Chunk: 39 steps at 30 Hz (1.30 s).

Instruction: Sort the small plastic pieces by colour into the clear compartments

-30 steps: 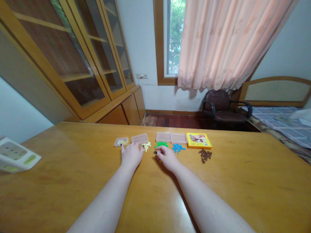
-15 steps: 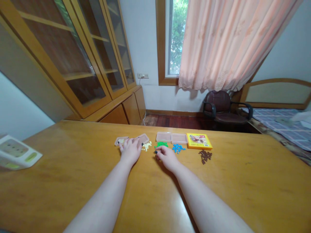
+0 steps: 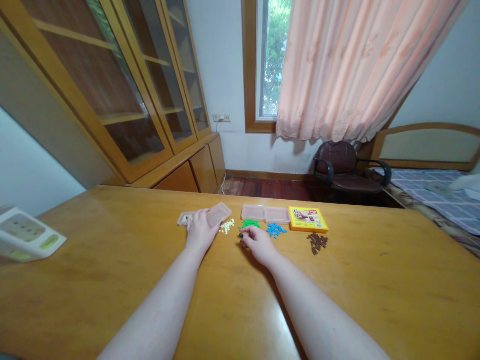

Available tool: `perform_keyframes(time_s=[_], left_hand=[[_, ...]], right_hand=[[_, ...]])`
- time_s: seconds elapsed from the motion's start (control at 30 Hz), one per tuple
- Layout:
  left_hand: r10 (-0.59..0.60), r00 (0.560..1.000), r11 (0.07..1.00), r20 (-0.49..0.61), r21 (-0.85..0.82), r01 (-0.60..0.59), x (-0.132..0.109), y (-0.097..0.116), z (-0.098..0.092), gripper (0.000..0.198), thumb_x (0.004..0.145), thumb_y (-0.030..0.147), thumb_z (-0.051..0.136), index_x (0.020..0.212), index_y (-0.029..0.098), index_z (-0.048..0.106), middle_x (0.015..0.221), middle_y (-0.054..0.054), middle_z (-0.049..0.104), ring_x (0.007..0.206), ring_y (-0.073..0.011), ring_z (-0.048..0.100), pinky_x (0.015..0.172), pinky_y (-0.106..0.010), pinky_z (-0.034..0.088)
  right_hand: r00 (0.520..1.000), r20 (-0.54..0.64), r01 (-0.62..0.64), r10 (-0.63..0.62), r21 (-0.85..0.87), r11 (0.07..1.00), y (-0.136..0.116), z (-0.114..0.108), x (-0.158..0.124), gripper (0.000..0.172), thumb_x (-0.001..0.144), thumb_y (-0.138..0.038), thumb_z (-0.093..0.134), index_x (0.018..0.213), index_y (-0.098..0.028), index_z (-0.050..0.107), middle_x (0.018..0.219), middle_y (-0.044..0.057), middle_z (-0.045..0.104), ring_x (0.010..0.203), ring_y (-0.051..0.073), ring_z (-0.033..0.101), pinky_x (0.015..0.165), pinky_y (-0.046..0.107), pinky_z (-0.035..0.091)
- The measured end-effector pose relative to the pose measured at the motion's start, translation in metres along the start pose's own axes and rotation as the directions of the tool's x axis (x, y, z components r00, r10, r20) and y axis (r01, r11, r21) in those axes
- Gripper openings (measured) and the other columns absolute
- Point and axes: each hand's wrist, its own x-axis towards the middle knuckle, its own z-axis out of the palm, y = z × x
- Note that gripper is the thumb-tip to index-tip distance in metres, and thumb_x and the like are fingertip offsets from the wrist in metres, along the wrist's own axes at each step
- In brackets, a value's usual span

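Note:
My left hand (image 3: 201, 231) is closed on a clear plastic tray (image 3: 220, 214), whose near edge lies under the fingers. Partly behind that hand is another small clear container (image 3: 183, 218) with pale bits in it. Cream pieces (image 3: 227, 226) lie just right of the left hand. Beside the green pieces (image 3: 250, 224), my right hand (image 3: 258, 242) rests on the table, fingers curled together; a small dark spot shows at the fingertips, too small to name. Blue pieces (image 3: 275, 230) and brown pieces (image 3: 318, 243) lie in separate piles farther right.
Two clear trays (image 3: 253, 212) (image 3: 276, 215) and a yellow box (image 3: 308, 219) stand behind the piles on the wooden table (image 3: 150, 280). A white-green object (image 3: 28, 235) is at the left edge. Beyond are a cabinet, a chair (image 3: 339, 167) and a bed.
My left hand's fingers have drawn together on the clear tray, which is now raised or tilted a little and shows more of its surface. My right hand has hardly moved.

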Motion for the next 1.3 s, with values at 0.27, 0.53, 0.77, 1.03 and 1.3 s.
perform_keyframes(time_s=[0.27, 0.53, 0.77, 1.03, 1.3], left_hand=[[0.094, 0.996, 0.913, 0.011, -0.399, -0.082, -0.013, 0.02, -0.01, 0.051, 0.072, 0.036, 0.063, 0.117, 0.018, 0.048, 0.117, -0.009, 0.058, 0.11, -0.0232, 0.054, 0.099, -0.039, 0.041], [0.291, 0.95, 0.783, 0.115, -0.6, -0.167, -0.021, 0.027, -0.014, 0.045, 0.077, 0.042, 0.057, 0.114, 0.017, 0.053, 0.115, -0.011, 0.061, 0.107, -0.0233, 0.057, 0.095, -0.038, 0.045], [0.33, 0.932, 0.764, 0.148, -0.622, -0.171, -0.019, 0.023, -0.014, 0.04, 0.077, 0.039, 0.055, 0.111, 0.017, 0.056, 0.113, -0.011, 0.063, 0.106, -0.0242, 0.057, 0.095, -0.039, 0.044], [0.451, 0.875, 0.752, 0.177, -0.604, -0.265, -0.021, 0.024, -0.011, 0.043, 0.082, 0.042, 0.051, 0.119, 0.019, 0.054, 0.12, -0.011, 0.059, 0.113, -0.024, 0.053, 0.099, -0.04, 0.04], [0.496, 0.851, 0.731, 0.172, -0.612, -0.302, -0.022, 0.024, -0.013, 0.049, 0.088, 0.05, 0.038, 0.123, 0.019, 0.051, 0.124, -0.012, 0.056, 0.117, -0.0248, 0.049, 0.101, -0.04, 0.038]], right_hand=[[0.994, -0.089, 0.077, -0.066, 0.126, 0.989, 0.008, 0.002, 0.005, 0.03, 0.083, -0.033, 0.05, 0.108, -0.017, 0.054, 0.089, 0.005, 0.065, 0.079, 0.017, 0.062, 0.073, 0.031, 0.049], [0.969, -0.185, 0.182, -0.162, 0.098, 0.978, 0.004, -0.005, 0.0, 0.06, 0.076, -0.036, 0.062, 0.13, -0.021, 0.04, 0.132, 0.011, 0.048, 0.118, 0.022, 0.049, 0.098, 0.037, 0.041], [0.974, -0.119, 0.197, -0.19, 0.05, 0.979, 0.006, -0.005, -0.001, 0.046, 0.077, -0.036, 0.061, 0.119, -0.022, 0.05, 0.121, 0.009, 0.057, 0.11, 0.022, 0.054, 0.096, 0.039, 0.041], [0.962, -0.126, 0.236, -0.24, -0.053, 0.97, 0.004, -0.008, -0.002, 0.04, 0.077, -0.038, 0.062, 0.113, -0.021, 0.055, 0.114, 0.008, 0.059, 0.107, 0.022, 0.053, 0.094, 0.037, 0.04], [0.958, -0.056, 0.279, -0.281, -0.036, 0.959, -0.002, -0.008, -0.005, 0.026, 0.077, -0.029, 0.062, 0.102, -0.02, 0.059, 0.105, 0.006, 0.06, 0.099, 0.02, 0.055, 0.089, 0.036, 0.043]])
